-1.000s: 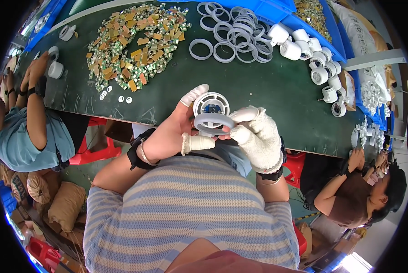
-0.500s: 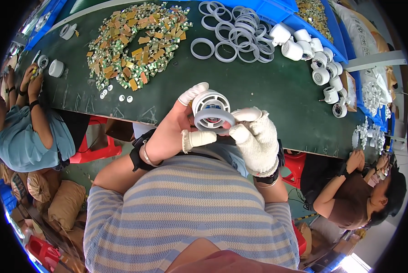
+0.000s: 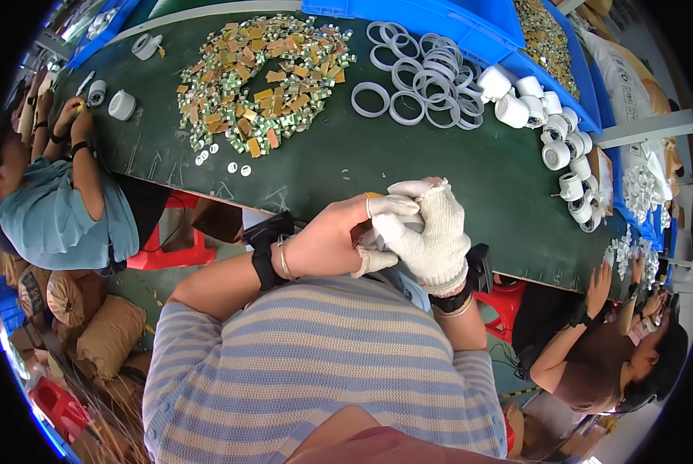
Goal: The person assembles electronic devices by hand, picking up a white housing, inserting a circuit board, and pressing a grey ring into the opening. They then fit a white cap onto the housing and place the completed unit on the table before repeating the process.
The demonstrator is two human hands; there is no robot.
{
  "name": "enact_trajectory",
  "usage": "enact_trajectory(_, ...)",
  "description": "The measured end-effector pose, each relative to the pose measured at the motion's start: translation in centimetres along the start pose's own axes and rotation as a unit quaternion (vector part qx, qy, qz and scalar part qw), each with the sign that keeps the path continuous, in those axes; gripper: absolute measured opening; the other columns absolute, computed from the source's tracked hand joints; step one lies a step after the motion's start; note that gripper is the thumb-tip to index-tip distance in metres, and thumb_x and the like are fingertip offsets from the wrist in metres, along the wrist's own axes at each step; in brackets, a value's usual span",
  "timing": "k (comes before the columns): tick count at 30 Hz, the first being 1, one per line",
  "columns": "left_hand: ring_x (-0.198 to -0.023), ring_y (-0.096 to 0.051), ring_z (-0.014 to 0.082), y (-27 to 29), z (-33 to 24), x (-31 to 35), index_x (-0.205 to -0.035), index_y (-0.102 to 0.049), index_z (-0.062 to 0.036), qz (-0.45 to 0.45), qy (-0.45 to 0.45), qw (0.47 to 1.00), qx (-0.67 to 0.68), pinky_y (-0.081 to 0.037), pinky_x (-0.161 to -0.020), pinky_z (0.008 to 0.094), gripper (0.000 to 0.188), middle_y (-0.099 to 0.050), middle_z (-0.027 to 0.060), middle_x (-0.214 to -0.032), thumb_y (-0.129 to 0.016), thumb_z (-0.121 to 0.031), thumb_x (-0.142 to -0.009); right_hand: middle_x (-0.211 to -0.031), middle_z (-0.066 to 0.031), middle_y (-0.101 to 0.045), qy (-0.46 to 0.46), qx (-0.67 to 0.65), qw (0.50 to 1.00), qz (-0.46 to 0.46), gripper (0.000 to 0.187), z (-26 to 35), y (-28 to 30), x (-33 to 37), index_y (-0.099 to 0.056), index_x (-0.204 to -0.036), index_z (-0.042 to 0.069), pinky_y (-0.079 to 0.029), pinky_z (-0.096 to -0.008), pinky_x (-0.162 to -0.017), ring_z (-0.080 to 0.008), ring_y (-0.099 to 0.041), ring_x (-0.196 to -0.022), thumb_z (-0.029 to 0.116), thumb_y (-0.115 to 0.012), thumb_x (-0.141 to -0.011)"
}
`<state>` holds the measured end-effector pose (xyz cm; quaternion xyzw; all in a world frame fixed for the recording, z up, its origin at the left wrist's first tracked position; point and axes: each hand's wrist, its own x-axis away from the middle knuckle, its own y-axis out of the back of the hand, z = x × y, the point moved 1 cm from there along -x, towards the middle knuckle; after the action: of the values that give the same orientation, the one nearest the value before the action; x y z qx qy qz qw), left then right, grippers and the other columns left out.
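Nearest the camera, a striped grey and blue shirt (image 3: 323, 371) is seen from above, with both forearms raised in front of the chest. The left hand (image 3: 335, 240) is bare apart from white finger covers, and a black strap and a thin bracelet are worn at its wrist. Its fingers are curled toward the right hand, but what lies between them is covered, so its grip cannot be told. The right hand (image 3: 431, 236) is covered by a white knitted glove and is closed over the left fingertips; whether anything is held inside cannot be told, since the part worked on is hidden between the two hands, just above the near edge of the bench (image 3: 346, 166).

Farther out on the dark green bench, a wide heap of small gold and green metal pieces (image 3: 261, 73) is spread at the left. A cluster of white plastic rings (image 3: 420, 73) is laid to its right, well apart from the hands. White round housings (image 3: 547, 131) are gathered along the right side, beside blue bins (image 3: 470, 19) at the far edge. A person in a light blue shirt (image 3: 52, 216) is seated at the left end, and another person in a dark top (image 3: 594, 363) at the lower right.
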<state>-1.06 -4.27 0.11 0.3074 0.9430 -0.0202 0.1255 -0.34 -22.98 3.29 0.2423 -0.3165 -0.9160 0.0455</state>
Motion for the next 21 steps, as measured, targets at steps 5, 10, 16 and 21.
enact_trajectory(5, -0.107, -0.059, 0.0299, 4.1, -1.7, -0.9, -0.148, -0.052, -0.0086, -0.05, 0.065, 0.964, -0.254, -0.05, -0.094, 0.0418, 0.08, -0.064, 0.0132, -0.122, -0.09, -0.032, -0.081, -0.09, -0.0136, -0.071, -0.215, -0.129, 0.963, 0.1, 0.043, -2.3, 2.8, -1.7, -0.074, -0.105, 0.0, -0.054, -0.0364, -0.078, -0.0269, -0.069, -0.082, 0.041, -0.069, -0.095)
enact_trajectory(10, -0.132, -0.053, 0.0396, 15.9, 2.4, -0.2, -0.128, -0.074, -0.0206, -0.168, 0.038, 0.673, -0.719, -0.044, -0.106, 0.0543, 0.038, -0.071, 0.0107, -0.11, -0.075, -0.029, -0.091, -0.09, -0.0171, -0.068, -0.152, 0.162, 0.973, 0.067, 0.048, -9.3, 5.3, -2.3, -0.072, -0.096, 0.002, -0.051, -0.0455, -0.082, -0.0391, -0.065, -0.089, 0.049, -0.064, -0.1)
enact_trajectory(16, -0.127, -0.06, 0.0364, 10.8, 3.4, -1.3, -0.115, -0.08, -0.0263, -0.133, 0.021, 0.784, -0.606, -0.04, -0.112, 0.0548, 0.026, -0.075, 0.0078, -0.112, -0.077, -0.031, -0.089, -0.093, -0.0138, -0.071, 0.001, 0.187, 0.98, 0.071, 0.029, -10.5, 4.7, -3.7, -0.075, -0.103, 0.006, -0.052, -0.043, -0.084, -0.0351, -0.068, -0.092, 0.034, -0.07, -0.097)
enact_trajectory(21, -0.133, -0.053, 0.0352, 11.0, 3.0, -1.4, -0.116, -0.078, -0.027, -0.201, -0.015, 0.73, -0.652, -0.036, -0.113, 0.059, 0.032, -0.067, 0.0082, -0.112, -0.078, -0.022, -0.085, -0.11, -0.0125, -0.072, -0.005, 0.153, 0.988, -0.034, 0.018, -6.9, 5.7, -2.5, -0.075, -0.108, 0.008, -0.054, -0.0381, -0.089, -0.0313, -0.069, -0.1, 0.017, -0.074, -0.093)
